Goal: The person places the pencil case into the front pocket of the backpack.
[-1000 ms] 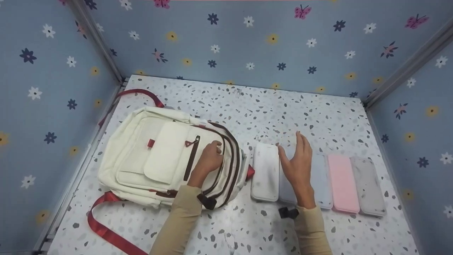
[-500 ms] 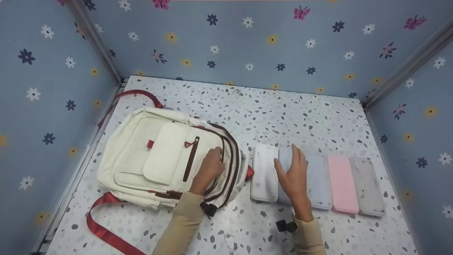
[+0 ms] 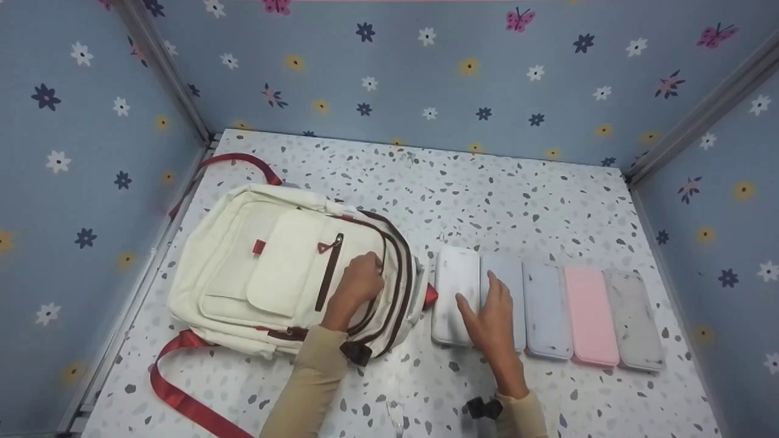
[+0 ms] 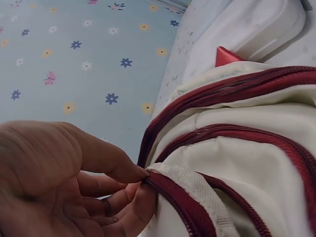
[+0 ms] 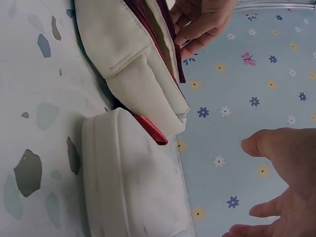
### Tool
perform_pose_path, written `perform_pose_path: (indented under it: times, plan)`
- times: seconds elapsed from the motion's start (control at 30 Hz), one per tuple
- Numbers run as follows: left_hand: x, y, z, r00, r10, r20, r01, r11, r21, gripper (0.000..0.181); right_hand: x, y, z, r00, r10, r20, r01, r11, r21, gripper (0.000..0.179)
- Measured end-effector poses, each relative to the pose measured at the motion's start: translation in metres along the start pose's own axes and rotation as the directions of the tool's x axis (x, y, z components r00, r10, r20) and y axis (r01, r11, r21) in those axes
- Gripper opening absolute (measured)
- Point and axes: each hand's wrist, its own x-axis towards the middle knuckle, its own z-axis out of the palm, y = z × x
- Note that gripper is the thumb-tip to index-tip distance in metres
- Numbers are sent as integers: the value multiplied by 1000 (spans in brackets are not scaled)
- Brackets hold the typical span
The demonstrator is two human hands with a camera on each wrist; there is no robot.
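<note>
A cream backpack [image 3: 280, 261] with dark red zips lies flat on the left of the table. My left hand [image 3: 356, 283] is at its zipped end. Close up in the left wrist view, the thumb and fingers pinch the zip edge [image 4: 173, 192] of an unzipped compartment. My right hand [image 3: 490, 322] hovers with fingers spread over a white case [image 3: 453, 274] and a light blue case [image 3: 503, 263], holding nothing. The right wrist view has the white case [image 5: 143, 187] lying just beyond the bag's red tab [image 5: 152, 129], apart from the right hand [image 5: 286, 182].
Farther right in the row lie another light blue case [image 3: 548, 310], a pink case [image 3: 590, 316] and a grey case [image 3: 635, 319]. Red straps [image 3: 182, 398] trail off the backpack's left end. Flowered panels [image 3: 395, 73] wall the speckled table [image 3: 462, 194] at the back and sides.
My right hand has moved left and nearer the person, from above the blue cases towards the white one. The left hand has shifted slightly nearer along the bag's edge. Bag and cases stay put.
</note>
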Motion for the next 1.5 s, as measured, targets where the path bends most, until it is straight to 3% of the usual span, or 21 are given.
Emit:
perform_pose_path:
  times: [0.17,0.3,0.47,0.67,0.8,1.07,1.27,1.5]
  plan:
    - [-1,3,-10,1000,0,4,0,1000,-25,9,-8,1,5,999,28,31,-27,1000,-12,78]
    - [-1,3,-18,999,-2,49,6,996,-84,30,-14,3,8,999,4,36,-3,1000,-5,78]
    - [-1,1,-34,996,-4,93,18,990,-142,32,-20,1,10,993,46,106,-47,999,4,78]
    - [-8,2,-59,997,-20,78,34,982,-185,4,-25,-4,9,969,131,208,-131,991,-14,81]
    - [-12,3,-75,998,-25,62,37,978,-207,18,-28,-9,8,959,144,244,-137,989,-45,82]
    - [-16,2,-107,999,-36,18,39,975,-221,18,-33,-16,8,951,163,262,-132,982,-133,81]
    - [-16,2,-133,998,-61,-30,54,979,-198,17,-38,-13,11,961,146,235,-99,974,-202,82]
    - [-20,-1,-144,996,-85,-33,77,979,-189,19,-46,-15,25,977,100,189,-51,966,-252,91]
